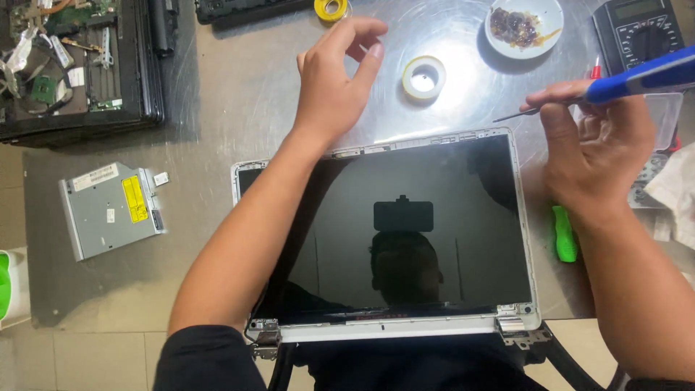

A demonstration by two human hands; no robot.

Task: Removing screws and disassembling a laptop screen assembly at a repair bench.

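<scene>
Laptop screen panel [405,232] lies centre frame on worktop [217,108]; right hand [597,148] grips blue-handled screwdriver [615,83]; left hand [337,76] hovers open, empty; a slipped tip could scratch the glass.

screwdriver [637,78] handle cut off, multimeter [637,32] cropped

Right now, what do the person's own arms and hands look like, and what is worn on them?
Both forearms are bare. The left hand and right hand have no gloves, rings, watch or bands visible. Black short sleeves show at the bottom edge, on the upper arms.
</scene>
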